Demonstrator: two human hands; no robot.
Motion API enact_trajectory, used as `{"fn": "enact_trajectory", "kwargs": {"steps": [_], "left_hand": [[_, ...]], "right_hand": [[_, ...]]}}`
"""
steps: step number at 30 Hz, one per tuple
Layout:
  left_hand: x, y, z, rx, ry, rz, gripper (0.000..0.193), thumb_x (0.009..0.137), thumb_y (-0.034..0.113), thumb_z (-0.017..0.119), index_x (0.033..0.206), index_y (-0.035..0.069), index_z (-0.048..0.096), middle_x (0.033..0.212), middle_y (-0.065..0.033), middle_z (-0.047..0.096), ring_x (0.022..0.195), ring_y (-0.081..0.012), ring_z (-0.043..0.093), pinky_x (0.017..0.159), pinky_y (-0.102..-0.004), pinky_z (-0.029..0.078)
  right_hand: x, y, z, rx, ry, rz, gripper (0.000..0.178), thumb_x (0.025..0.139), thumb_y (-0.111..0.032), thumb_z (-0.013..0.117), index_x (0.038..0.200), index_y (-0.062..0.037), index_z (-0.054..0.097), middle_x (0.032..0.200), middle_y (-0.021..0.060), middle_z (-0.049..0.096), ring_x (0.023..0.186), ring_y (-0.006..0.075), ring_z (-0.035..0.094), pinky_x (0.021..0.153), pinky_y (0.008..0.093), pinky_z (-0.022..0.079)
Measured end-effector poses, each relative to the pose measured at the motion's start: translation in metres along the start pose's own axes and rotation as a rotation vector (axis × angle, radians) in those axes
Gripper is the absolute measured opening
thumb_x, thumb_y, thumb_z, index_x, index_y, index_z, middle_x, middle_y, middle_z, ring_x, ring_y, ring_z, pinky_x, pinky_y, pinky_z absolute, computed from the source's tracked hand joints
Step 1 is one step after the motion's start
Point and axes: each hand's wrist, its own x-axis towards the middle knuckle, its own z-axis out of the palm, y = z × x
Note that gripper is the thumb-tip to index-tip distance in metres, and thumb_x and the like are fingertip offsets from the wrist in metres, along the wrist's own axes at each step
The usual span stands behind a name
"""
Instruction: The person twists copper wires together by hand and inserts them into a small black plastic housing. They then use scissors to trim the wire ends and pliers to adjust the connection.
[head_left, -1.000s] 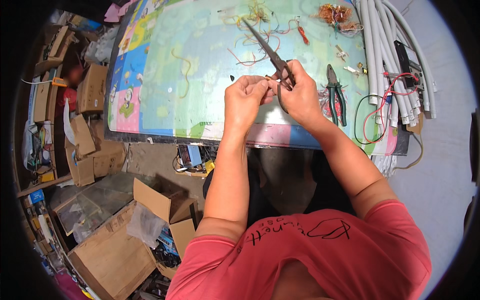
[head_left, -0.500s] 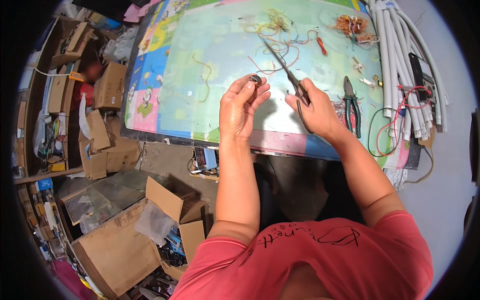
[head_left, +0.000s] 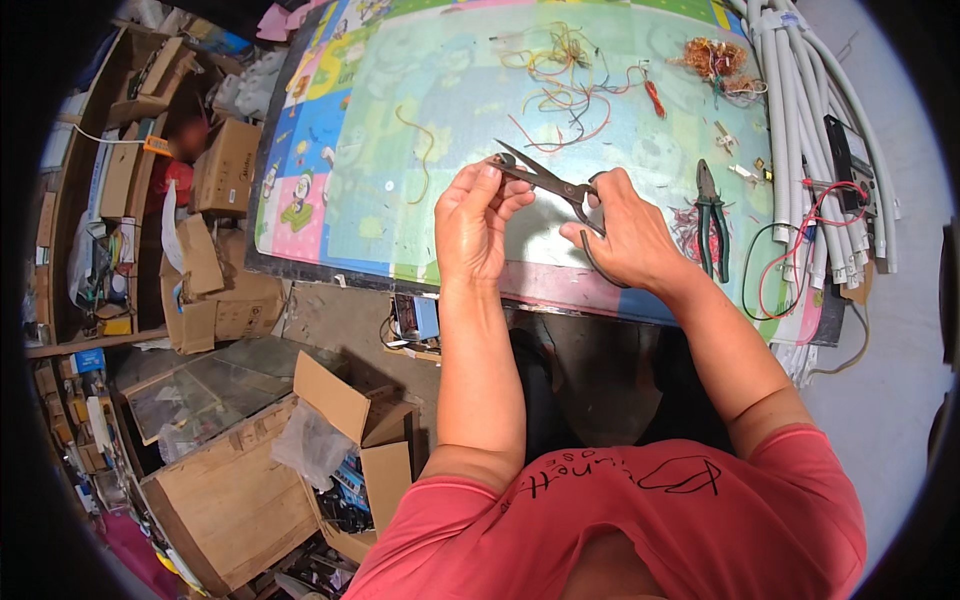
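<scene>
Pinched between the thumb and fingers of my left hand (head_left: 474, 220) is a small dark round part (head_left: 506, 160); its exact kind is too small to tell. My right hand (head_left: 625, 232) is closed around the handles of a pair of dark metal scissors (head_left: 560, 188). The scissor blades are spread apart and point left, with one blade at the small part in my left fingers. Both hands are above the near side of a table covered with a colourful printed mat (head_left: 400, 240). Beyond them lies a loose tangle of thin coloured wires (head_left: 565, 100).
Dark-handled pliers (head_left: 710, 215) lie right of my right hand, beside red wire scraps. A copper wire bundle (head_left: 712, 60) sits at the far right. White tubes (head_left: 790, 130) line the right edge, with a black meter (head_left: 848, 165) and its leads. Cardboard boxes (head_left: 225, 165) stand left.
The scissors have swung left and down, and their blades have opened, one reaching the small part. My left hand stays nearly in place, still pinching it. The view has shifted slightly.
</scene>
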Motion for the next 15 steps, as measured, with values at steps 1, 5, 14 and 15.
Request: {"fn": "enact_trajectory", "kwargs": {"steps": [1,5,14,15], "left_hand": [[0.000,0.000,0.000,0.003,-0.002,0.000,0.017,0.088,0.009,0.058,0.098,-0.005,0.056,0.086,-0.0136,0.063,0.073,-0.0201,0.064,0.067,-0.0323,0.056],[-0.002,0.001,0.004,0.151,0.041,0.033,0.016,0.089,0.010,0.059,0.096,-0.004,0.056,0.083,-0.0123,0.063,0.072,-0.0191,0.063,0.066,-0.0313,0.056],[-0.001,-0.024,0.020,0.556,0.137,0.342,0.020,0.098,0.021,0.041,0.092,0.004,0.049,0.070,-0.0042,0.054,0.059,-0.0112,0.052,0.057,-0.0265,0.047],[-0.002,-0.025,0.022,0.585,0.164,0.365,0.021,0.099,0.022,0.039,0.091,0.005,0.048,0.068,-0.0035,0.052,0.057,-0.0105,0.050,0.055,-0.0259,0.045]], "right_hand": [[0.000,0.000,0.000,-0.008,-0.001,-0.009,0.053,0.082,-0.046,0.061,0.099,0.0011,0.045,0.099,0.0199,0.049,0.083,0.0394,0.056,0.070,0.0464,0.045],[0.001,0.004,0.001,-0.036,-0.024,-0.029,0.049,0.085,-0.044,0.058,0.098,0.0013,0.044,0.097,0.0208,0.048,0.081,0.0406,0.056,0.067,0.0474,0.045],[-0.002,-0.009,0.008,0.077,-0.143,0.069,0.046,0.088,-0.037,0.058,0.092,0.0074,0.044,0.082,0.0295,0.058,0.076,0.0462,0.059,0.067,0.0496,0.047],[-0.005,-0.010,0.010,0.097,-0.142,0.066,0.046,0.088,-0.036,0.057,0.091,0.0080,0.044,0.078,0.0302,0.059,0.075,0.0467,0.060,0.066,0.0497,0.047]]}}
